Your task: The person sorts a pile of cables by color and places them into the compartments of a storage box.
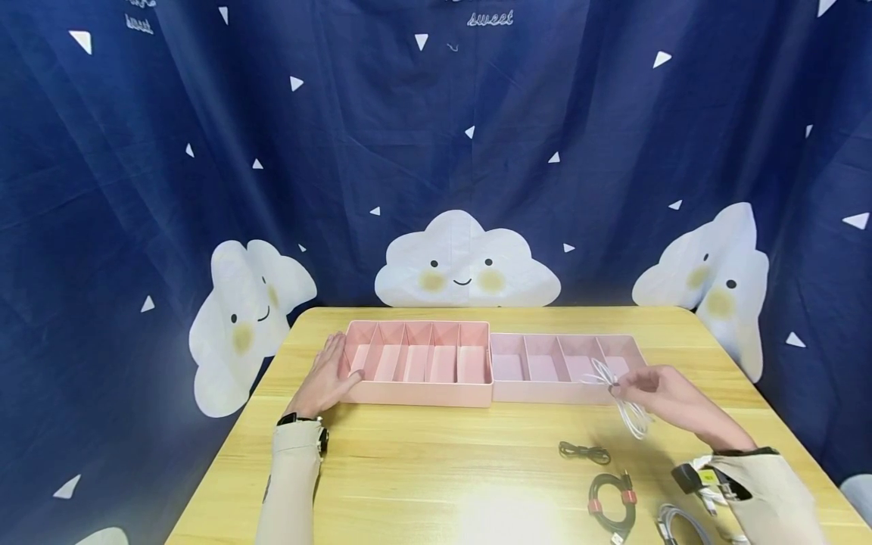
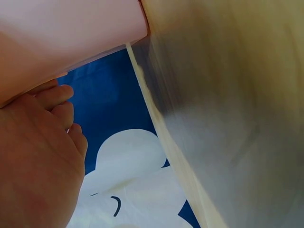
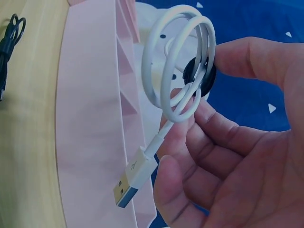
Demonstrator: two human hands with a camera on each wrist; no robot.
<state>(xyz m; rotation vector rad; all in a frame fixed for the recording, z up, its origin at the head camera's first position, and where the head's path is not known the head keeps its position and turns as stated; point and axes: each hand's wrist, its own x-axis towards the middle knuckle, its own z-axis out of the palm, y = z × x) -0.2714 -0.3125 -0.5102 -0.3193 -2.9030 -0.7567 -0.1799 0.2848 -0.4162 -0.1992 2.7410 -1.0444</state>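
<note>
Between thumb and fingers, my right hand [image 1: 671, 397] pinches a coiled white USB cable [image 3: 178, 61] at its black tie [image 3: 199, 78]. The cable's USB plug [image 3: 135, 175] dangles below the coil in the right wrist view. In the head view this hand is at the front right corner of the lilac divided box [image 1: 545, 391]. My left hand [image 1: 327, 382] rests against the left end of the pink divided box [image 1: 415, 393], its fingers extended along the side and the thumb at the front rim. The two boxes stand end to end, with no items visible in their compartments.
On the table's right side lie a small black cable [image 1: 584, 453], a dark cable with red ties [image 1: 602, 522], a grey cable [image 1: 681, 515] and a black adapter [image 1: 688, 478] partly under my right forearm. A dark blue curtain [image 1: 422, 151] hangs behind the wooden table [image 1: 409, 469].
</note>
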